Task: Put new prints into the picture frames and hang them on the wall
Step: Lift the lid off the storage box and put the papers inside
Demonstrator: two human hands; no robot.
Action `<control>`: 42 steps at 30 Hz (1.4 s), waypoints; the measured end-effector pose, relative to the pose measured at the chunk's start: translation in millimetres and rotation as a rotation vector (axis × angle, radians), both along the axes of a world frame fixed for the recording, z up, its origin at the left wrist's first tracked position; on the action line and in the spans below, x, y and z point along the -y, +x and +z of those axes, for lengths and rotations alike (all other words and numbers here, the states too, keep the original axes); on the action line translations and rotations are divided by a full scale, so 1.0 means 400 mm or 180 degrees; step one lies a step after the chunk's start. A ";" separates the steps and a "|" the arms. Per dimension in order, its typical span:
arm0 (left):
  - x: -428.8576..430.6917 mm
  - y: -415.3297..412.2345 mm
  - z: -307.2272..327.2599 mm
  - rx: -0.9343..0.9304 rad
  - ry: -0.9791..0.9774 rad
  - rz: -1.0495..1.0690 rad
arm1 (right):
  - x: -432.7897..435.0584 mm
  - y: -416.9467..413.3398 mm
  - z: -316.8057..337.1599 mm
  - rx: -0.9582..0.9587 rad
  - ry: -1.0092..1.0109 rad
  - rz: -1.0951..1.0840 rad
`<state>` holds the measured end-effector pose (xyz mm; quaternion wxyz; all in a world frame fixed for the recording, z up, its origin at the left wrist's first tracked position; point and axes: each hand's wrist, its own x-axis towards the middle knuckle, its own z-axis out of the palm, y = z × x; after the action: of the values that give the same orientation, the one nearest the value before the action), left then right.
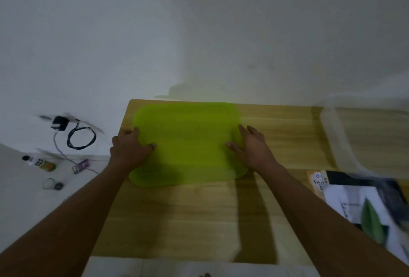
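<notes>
Right hand (250, 147): fingers straight and spread, resting flat on the right edge of a green mat (188, 144), thumb on its surface. Left hand (130, 147): at the mat's left edge, thumb on top; motion blur hides whether the fingers curl under it. The mat lies flat at the far end of a wooden table (199, 221) set against a white wall (199, 33). Printed pictures (345, 199) lie at the table's near right corner, beside a clear plastic box (332, 135). A charger cable (80, 138) and a bottle (41, 162) lie left of the table.
</notes>
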<state>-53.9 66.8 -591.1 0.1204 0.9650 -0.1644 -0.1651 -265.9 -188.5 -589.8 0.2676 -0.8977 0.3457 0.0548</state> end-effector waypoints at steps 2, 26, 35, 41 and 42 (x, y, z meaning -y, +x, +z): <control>0.020 -0.026 0.016 0.0163 -0.0051 -0.0034 | 0.004 -0.021 0.018 0.0107 0.0033 -0.0012; 0.482 -1.029 0.038 -0.0654 -0.0972 -0.1181 | 0.203 -0.885 0.074 -0.0413 -0.0032 -0.0681; 0.549 -1.156 -0.055 -0.0823 -0.0983 -0.0562 | 0.256 -1.015 -0.020 -0.0540 -0.0088 -0.0997; 0.581 -1.178 -0.063 -0.0599 -0.1166 -0.0391 | 0.262 -1.034 -0.034 -0.0275 -0.0173 -0.1089; 0.584 -1.185 -0.061 -0.0564 -0.1195 -0.0400 | 0.264 -1.036 -0.034 -0.0222 -0.0169 -0.1068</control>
<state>-527.9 -166.8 -615.3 0.3014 0.8952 -0.2409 -0.2229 -680.1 -294.1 -603.5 0.2371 -0.8317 0.5010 0.0314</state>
